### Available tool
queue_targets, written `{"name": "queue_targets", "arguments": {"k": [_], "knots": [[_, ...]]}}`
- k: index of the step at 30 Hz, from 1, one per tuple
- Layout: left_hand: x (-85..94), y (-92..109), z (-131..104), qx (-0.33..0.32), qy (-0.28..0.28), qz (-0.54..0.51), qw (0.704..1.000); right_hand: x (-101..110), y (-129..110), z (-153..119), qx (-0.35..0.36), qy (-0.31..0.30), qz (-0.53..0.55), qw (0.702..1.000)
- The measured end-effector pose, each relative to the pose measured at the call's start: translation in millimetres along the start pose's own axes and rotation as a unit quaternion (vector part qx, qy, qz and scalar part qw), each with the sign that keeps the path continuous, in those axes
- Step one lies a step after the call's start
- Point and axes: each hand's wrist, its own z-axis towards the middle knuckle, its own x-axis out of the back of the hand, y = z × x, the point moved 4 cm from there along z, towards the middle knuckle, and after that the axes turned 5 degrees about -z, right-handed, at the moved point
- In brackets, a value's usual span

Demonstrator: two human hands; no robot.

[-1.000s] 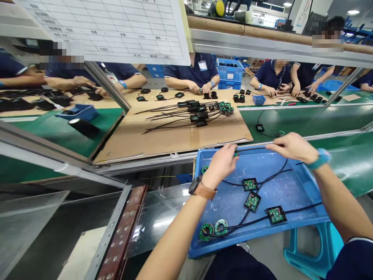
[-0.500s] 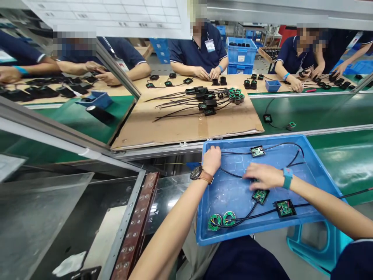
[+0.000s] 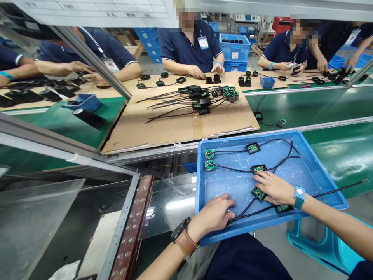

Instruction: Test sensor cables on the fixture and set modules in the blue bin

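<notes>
In the blue tray [image 3: 317, 171] lie black cables with small green circuit boards and green ring coils at their ends. Two ring coils [image 3: 209, 159] now sit at the tray's far left corner, one just nearer than the other, each on a cable that runs right to a board; half a second ago only one board lay up there and the left hand covered that corner. The left hand [image 3: 214, 214] has come back to the tray's near edge, fingers curled down over the spot where the near pair of coils lay, so those coils are mostly hidden beneath it; whether it grips them I cannot tell. The right hand [image 3: 274, 187] has slid a little nearer and rests flat with fingers spread on the middle boards, one green board [image 3: 258, 193] peeping out under its fingertips and another [image 3: 258, 168] just beyond them.

Farther off, a cardboard sheet [image 3: 175, 128] on the green tabletop [image 3: 320, 105] carries a bundle of finished cables [image 3: 198, 102]. Other people in dark shirts work along the far side.
</notes>
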Motion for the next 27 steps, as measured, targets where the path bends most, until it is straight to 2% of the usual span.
{"name": "queue_targets", "arguments": {"k": [6,12,15,18,21,24,26,27], "knots": [[3.1,10,1,0.005,-0.061,-0.015,0.998,-3,-7,-6,-0.029,0.007,0.011,0.999],[-1.4,10,14,0.020,-0.050,-0.033,0.998,-4,-6,-8,-0.044,-0.033,0.042,0.998],[11.7,11,17,0.042,0.011,-0.027,0.999,-5,-3,-3,-0.060,-0.033,0.051,0.996],[33.7,28,10,0.055,0.103,0.036,0.992,-5,0,6,-0.118,-0.020,0.059,0.991],[44.4,48,-2,0.065,0.130,0.113,0.983,-2,3,17,-0.197,-0.009,0.051,0.979],[37.6,48,-11,0.093,0.097,0.125,0.983,6,21,29,-0.257,-0.039,0.053,0.964],[28.9,38,-14,0.116,0.085,0.106,0.984,19,55,36,-0.289,-0.057,0.083,0.952],[24.7,33,-15,0.126,0.084,0.095,0.984,29,80,39,-0.316,-0.045,0.094,0.943]]}}
